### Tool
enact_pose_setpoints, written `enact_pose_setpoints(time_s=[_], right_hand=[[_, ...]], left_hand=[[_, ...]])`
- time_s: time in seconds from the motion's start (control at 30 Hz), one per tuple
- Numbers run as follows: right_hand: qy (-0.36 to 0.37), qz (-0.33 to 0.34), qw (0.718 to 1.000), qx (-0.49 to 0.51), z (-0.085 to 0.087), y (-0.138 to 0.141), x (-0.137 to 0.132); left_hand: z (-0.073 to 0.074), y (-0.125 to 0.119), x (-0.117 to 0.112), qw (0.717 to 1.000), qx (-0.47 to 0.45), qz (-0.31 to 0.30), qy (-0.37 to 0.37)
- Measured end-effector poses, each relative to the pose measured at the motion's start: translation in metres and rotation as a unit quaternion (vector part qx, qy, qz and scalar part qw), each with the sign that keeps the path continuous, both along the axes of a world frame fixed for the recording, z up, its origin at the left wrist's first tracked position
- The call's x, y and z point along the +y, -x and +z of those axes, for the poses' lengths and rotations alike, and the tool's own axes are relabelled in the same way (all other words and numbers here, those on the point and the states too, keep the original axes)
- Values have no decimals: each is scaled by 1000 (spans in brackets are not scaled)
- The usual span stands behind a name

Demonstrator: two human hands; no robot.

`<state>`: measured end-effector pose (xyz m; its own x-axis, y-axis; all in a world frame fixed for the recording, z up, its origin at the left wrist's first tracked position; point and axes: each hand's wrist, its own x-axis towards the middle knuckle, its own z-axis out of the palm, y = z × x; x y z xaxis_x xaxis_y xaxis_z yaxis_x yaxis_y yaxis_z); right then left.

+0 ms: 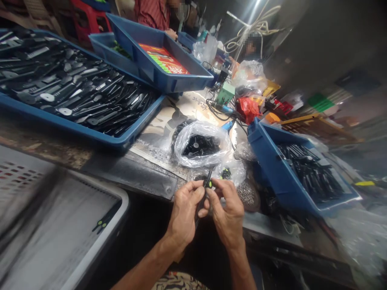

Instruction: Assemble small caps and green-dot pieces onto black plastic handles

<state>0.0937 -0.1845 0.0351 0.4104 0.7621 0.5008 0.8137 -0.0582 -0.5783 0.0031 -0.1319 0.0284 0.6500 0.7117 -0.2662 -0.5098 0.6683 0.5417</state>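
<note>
My left hand (184,211) and my right hand (227,211) meet at the front edge of the bench. Between their fingertips is a slim black plastic piece with a yellow-green round spot (209,183). Its thin end points up and away from me, while its lower part is partly hidden by my left fingers. Both hands are closed on it, thumbs pressed near the green spot. Just beyond them, a clear plastic bag (202,161) lies open with small black parts inside. A smaller bag (238,173) holds black and green bits, beside a pile of small metal pins (246,192).
A large blue tray (121,141) of black parts fills the left. Another blue bin (272,173) of black parts tilts at right. A white basket (121,197) at lower left holds black pieces with green spots. Other people sit beyond stacked blue trays (187,82).
</note>
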Motion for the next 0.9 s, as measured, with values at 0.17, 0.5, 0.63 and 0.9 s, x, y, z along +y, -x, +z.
enact_pose_setpoints(time_s=[0.17, 0.5, 0.63, 0.9], right_hand=[[1, 10, 999, 44, -1, 1, -1], [19, -3, 980, 196, -5, -6, -8], [8, 7, 989, 145, -4, -5, -9], [6, 2, 996, 89, -4, -3, -10]], left_hand=[[-2, 3, -2, 994, 69, 16, -82], [-7, 9, 0, 966, 162, 17, -203], [-10, 9, 1, 954, 159, 32, -251], [-11, 8, 0, 947, 172, 42, -270]])
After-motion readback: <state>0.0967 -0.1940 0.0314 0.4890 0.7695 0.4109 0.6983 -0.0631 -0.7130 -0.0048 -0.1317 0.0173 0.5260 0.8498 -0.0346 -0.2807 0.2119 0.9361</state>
